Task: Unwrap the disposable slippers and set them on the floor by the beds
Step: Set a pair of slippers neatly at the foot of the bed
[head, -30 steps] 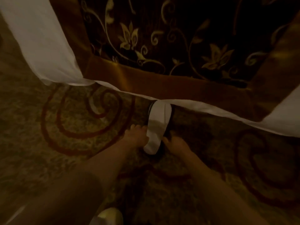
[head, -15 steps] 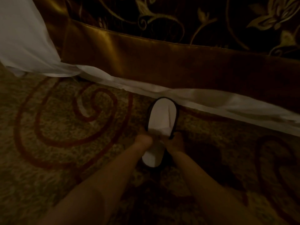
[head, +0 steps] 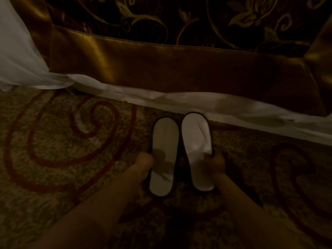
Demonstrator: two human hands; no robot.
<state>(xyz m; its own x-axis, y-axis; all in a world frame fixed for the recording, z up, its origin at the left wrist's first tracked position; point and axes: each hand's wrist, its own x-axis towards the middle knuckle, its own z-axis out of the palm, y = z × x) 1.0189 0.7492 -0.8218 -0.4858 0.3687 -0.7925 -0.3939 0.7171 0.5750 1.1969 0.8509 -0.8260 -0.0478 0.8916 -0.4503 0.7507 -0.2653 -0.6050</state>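
By the left hand (head: 143,161), the left slipper (head: 164,141) is showing a matt white face with fine ribbing, edged in dark binding. At the right hand (head: 214,162), the right slipper (head: 195,139) is looking like soft, creased white cloth. Under both hands the carpet (head: 53,144) is showing rough, matt pile. Beyond the fingertips, a golden-brown band (head: 161,65) is shining like satin above smooth white sheeting (head: 206,100).

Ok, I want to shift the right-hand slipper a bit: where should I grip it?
Pinch the right-hand slipper at its upper's creased rear edge, from the right; the cloth stands up there, and the other slipper crowds its left.
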